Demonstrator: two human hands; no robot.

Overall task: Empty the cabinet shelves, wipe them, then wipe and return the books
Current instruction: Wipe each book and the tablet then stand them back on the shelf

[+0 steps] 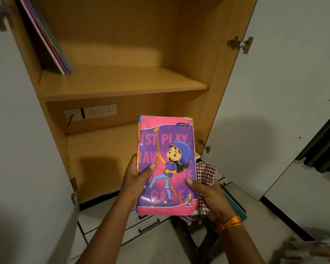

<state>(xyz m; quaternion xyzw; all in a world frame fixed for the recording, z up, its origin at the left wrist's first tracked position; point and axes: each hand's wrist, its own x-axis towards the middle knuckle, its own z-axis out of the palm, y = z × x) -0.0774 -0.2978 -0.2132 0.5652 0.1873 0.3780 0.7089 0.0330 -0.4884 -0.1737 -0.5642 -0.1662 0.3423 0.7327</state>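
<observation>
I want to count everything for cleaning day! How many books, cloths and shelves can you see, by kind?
Books held in the hands: 1, the pink book, gripped by the left hand and right hand.
Books leaning on the upper shelf: a few thin ones, exact number unclear.
Checked cloths: 1.
Shelves: 2, upper and lower shelf.
Total: 4, plus the leaning books.
</observation>
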